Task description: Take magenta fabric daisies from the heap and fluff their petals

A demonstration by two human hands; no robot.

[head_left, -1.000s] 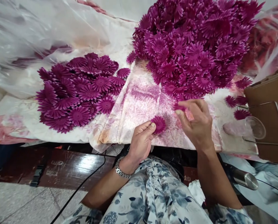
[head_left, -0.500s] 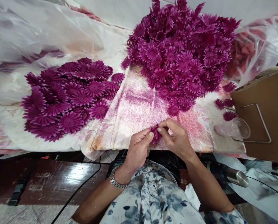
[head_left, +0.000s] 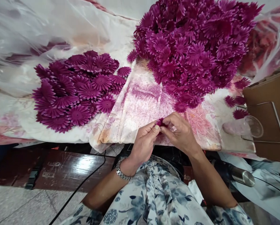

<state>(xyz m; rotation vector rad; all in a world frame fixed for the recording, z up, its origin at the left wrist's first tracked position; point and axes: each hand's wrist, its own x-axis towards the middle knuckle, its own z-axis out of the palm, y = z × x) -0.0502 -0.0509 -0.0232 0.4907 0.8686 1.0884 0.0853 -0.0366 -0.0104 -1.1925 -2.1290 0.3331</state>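
We're into fine handling at the near side, left hand [head_left: 143,143] and right hand [head_left: 180,132] pinching a magenta, petalled, fabric-like flower [head_left: 159,122] in narrowed fingers, the next move seemingly wanting steadiness.

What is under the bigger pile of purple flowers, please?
The patterned cloth shows along the near edge of the bigger pile. Farther in, the pile itself covers everything beneath, so that cannot be seen.

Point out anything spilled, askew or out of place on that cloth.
Purple specks dust the pale cloth between the smaller flower pile and the larger pile, like spilled powder, though possibly stain. A few loose flowers lie apart from the larger pile, near the cardboard box.
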